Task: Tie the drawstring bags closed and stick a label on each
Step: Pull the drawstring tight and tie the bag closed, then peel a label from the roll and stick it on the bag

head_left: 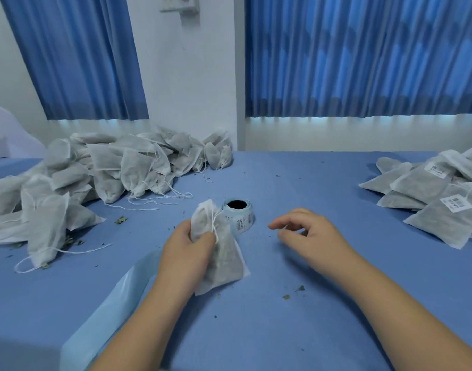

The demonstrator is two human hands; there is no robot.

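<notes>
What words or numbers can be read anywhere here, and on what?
Nothing can be read.
Label roll: printed lines, too blurred to read.
Near bag label: barcode and a line of text, too small.
Far bag label: the same, too blurred.

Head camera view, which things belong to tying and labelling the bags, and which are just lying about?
Job: white fabric drawstring bag gripped by the left hand; pale blue label roll; heap of white bags without visible labels; stack of labelled bags.
Lying about: loose pale blue backing strip; dried green crumbs; blue pleated curtains.
</notes>
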